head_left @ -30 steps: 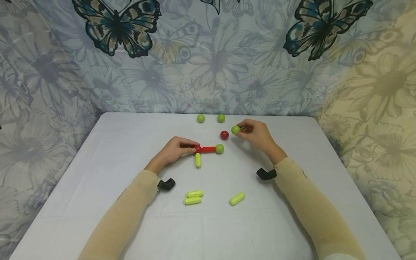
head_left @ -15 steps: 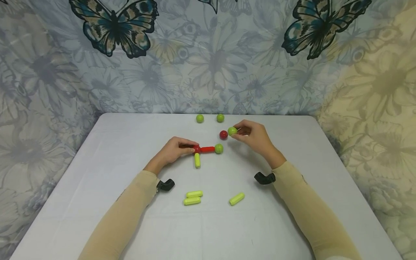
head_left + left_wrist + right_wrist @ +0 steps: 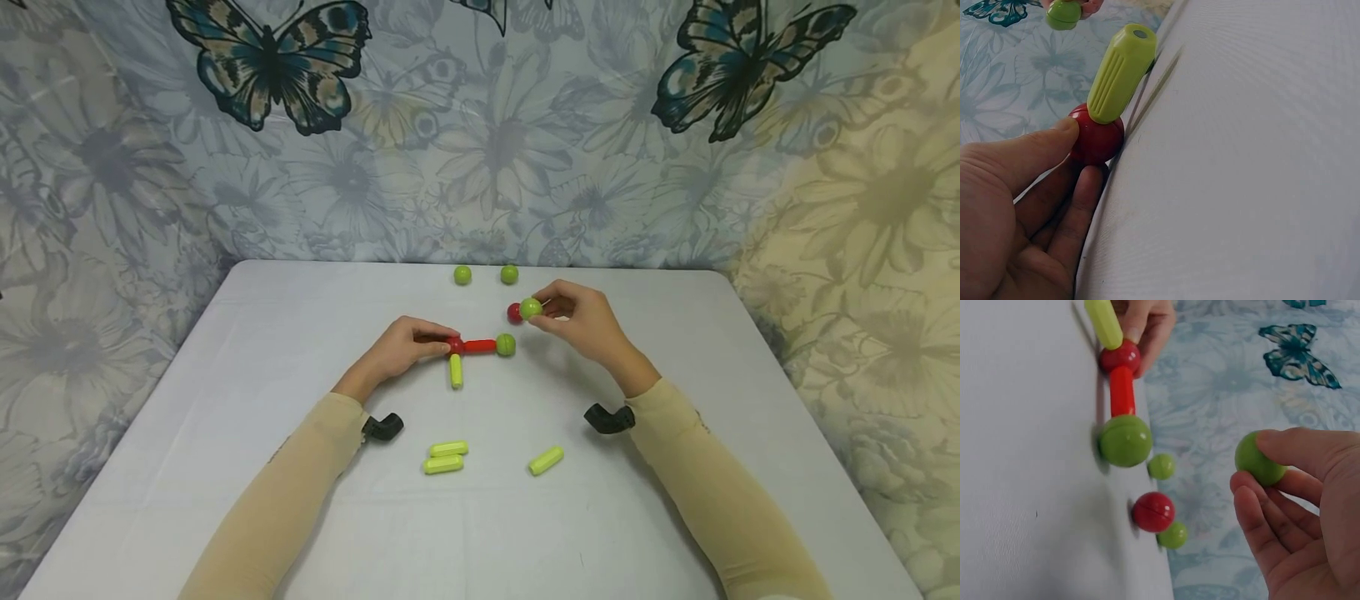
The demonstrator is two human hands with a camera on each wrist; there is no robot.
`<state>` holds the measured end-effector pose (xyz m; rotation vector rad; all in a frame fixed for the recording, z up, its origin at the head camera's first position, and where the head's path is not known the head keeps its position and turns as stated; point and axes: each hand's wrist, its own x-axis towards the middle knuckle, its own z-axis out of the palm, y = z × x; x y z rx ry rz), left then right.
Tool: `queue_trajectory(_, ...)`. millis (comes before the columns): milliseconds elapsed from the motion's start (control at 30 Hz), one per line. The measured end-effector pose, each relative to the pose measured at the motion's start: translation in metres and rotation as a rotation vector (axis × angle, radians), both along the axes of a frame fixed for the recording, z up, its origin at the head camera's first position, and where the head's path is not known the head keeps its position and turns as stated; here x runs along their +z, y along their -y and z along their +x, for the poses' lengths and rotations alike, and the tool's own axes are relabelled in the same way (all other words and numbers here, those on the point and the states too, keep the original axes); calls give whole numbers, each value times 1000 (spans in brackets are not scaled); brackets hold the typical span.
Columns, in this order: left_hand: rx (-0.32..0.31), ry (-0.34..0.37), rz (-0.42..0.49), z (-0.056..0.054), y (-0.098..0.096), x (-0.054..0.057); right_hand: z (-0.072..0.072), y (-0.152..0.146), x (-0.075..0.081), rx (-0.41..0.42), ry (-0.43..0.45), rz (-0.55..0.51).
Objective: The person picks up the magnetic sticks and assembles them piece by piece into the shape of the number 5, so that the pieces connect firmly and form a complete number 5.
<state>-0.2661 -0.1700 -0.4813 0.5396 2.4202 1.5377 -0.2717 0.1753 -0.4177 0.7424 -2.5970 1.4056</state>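
My left hand (image 3: 407, 348) pinches a red ball (image 3: 1097, 140) between thumb and fingers. From that ball a yellow-green stick (image 3: 1122, 74) points toward me, with a dark round spot on its free end. A red stick (image 3: 480, 346) runs right from the same ball to a green ball (image 3: 1125, 440). My right hand (image 3: 588, 329) holds another green ball (image 3: 1259, 459) between thumb and fingertips, raised off the table in the right wrist view. In the head view this held ball overlaps a loose red ball (image 3: 1154, 512) lying on the table behind it.
Two green balls (image 3: 462, 275) (image 3: 509, 275) lie near the table's back edge. Nearer me are two yellow-green sticks (image 3: 444, 464) side by side, with a third stick (image 3: 546, 460) to their right. The white table (image 3: 300, 533) meets a flower-and-butterfly patterned backdrop (image 3: 495, 167).
My right hand has moved slightly left and toward me with the green ball, which now partly covers the loose red ball in the head view. The left hand stays in place.
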Motion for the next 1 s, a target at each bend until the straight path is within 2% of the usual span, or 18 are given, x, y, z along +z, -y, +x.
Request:
queue_trajectory(300,-8,-11,1,1,0,0,15,15,4,43,29,31)
queue_trajectory(533,-2,-16,-1,2,1,1,24,31,1,103,42,68)
queue_trajectory(1000,1,-9,-3,2,0,1,43,45,-2,143,81,112)
